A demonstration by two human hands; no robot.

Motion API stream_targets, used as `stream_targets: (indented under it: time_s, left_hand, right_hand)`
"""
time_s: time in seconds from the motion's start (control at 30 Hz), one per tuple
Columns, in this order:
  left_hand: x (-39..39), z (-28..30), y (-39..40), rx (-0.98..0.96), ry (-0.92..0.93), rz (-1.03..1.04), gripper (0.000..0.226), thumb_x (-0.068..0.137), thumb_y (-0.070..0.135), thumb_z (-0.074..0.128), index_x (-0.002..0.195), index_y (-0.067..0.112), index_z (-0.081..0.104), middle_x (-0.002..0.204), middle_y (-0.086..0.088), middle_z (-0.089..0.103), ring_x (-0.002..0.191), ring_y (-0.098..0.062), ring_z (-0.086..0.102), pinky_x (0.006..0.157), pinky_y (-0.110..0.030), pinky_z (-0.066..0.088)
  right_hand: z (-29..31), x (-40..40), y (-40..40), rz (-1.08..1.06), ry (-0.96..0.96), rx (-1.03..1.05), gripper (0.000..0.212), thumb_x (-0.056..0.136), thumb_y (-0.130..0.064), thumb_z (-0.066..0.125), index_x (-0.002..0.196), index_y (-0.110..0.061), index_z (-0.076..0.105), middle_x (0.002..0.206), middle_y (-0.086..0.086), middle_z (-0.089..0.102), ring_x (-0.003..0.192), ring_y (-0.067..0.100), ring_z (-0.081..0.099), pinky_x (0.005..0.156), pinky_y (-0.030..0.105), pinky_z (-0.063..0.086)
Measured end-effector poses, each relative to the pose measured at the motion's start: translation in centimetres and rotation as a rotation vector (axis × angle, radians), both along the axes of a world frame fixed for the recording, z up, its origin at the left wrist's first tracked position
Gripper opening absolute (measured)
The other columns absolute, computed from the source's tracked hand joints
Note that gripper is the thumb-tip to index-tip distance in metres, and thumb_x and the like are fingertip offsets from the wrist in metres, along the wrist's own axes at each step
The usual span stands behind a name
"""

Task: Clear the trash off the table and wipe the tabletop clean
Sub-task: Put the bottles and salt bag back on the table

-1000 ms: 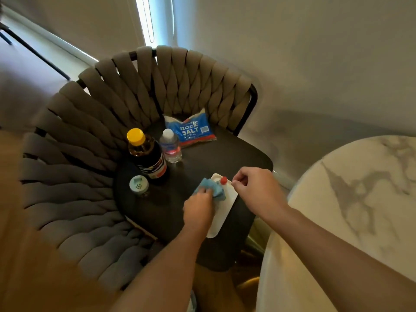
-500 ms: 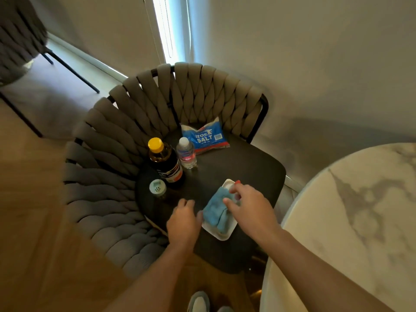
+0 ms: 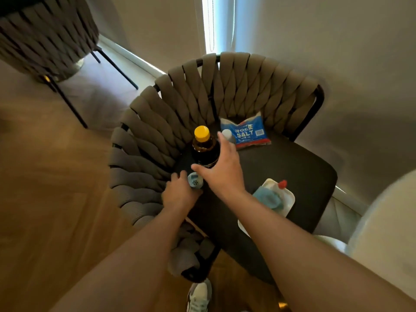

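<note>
Blue cloth [image 3: 269, 199] lies bunched on a white flat bottle with red cap [image 3: 284, 197], which is lying on its side on the dark chair seat [image 3: 292, 167], right-hand part of the seat, nobody touching either. Left hand [image 3: 180, 194] is at the seat's left edge, fingers [image 3: 176, 176] curled around a small light-blue shaker [image 3: 195, 180] with a perforated top; looks like a grip, contact on the far side hidden. Right hand [image 3: 221, 167] is out over the middle of the seat, fingers spread wide, thumb pointing left just above the shaker, palm just in front of a dark bottle with yellow cap [image 3: 203, 145]; cannot tell whether it touches the bottle. Small clear bottle with white cap [image 3: 227, 134] is mostly hidden behind the right hand's fingertips. Blue bag marked ROCK SALT [image 3: 246, 131] leans at the back of the seat against the woven backrest [image 3: 225, 86]. White marble counter [image 3: 387, 221] only shows at the right edge, blurred. Second woven chair [image 3: 45, 34] top left, wood floor [image 3: 45, 176] below, a shoe [image 3: 199, 298] at bottom centre.
</note>
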State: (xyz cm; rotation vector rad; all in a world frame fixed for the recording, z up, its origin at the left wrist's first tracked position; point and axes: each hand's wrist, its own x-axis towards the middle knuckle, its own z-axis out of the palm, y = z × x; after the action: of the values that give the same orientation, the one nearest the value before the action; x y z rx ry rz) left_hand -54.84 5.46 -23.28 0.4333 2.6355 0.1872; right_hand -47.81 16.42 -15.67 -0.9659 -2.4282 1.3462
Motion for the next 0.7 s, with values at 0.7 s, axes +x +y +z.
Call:
stream_targets:
  time_s: [0.7]
  left_hand:
    - [-1.8, 3.1, -0.4, 0.148, 0.004, -0.149, 0.042, 0.078, 0.054, 0.064, 0.104, 0.03, 0.042, 0.099, 0.006, 0.06, 0.085, -0.015, 0.059, 0.06, -0.031, 0.045]
  right_hand:
    - [-3.9, -2.4, -0.7, -0.229, 0.097, -0.089, 0.088, 0.063, -0.033, 0.086, 0.137, -0.033, 0.037, 0.141, -0.011, 0.044, 0.133, 0.009, 0.039, 0.111, 0.036, 0.039]
